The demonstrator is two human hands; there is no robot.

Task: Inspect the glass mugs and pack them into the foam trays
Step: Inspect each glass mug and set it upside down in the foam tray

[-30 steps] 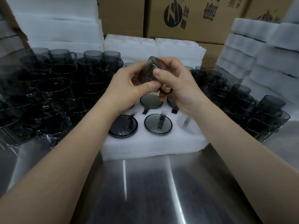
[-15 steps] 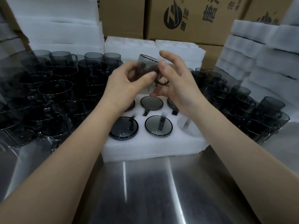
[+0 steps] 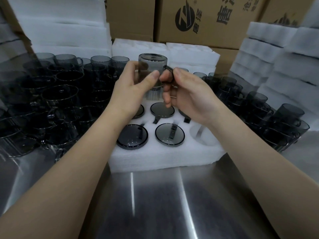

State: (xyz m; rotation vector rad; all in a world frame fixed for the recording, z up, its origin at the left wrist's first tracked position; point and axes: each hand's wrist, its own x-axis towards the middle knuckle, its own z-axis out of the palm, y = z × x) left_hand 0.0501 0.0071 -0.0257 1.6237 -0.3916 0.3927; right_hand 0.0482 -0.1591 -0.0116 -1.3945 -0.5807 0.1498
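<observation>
A smoky grey glass mug (image 3: 152, 63) is held upside down above the white foam tray (image 3: 164, 156). My left hand (image 3: 128, 91) grips its body, thumb across the front. My right hand (image 3: 188, 95) pinches the mug's dark handle on the right side. Several mugs sit upside down in the tray's round holes, among them one at the front left (image 3: 132, 136) and one at the front middle (image 3: 170, 136). An empty hole (image 3: 202, 135) shows at the tray's front right.
Dense clusters of loose grey mugs stand on the left (image 3: 51, 104) and on the right (image 3: 269, 118). Stacks of foam trays (image 3: 283, 66) and cardboard boxes (image 3: 207, 19) close off the back. A shiny metal table (image 3: 155, 204) lies in front.
The mug has been turned from a tilt to upright with its base on top, and raised slightly. My right hand moved from its body to its handle.
</observation>
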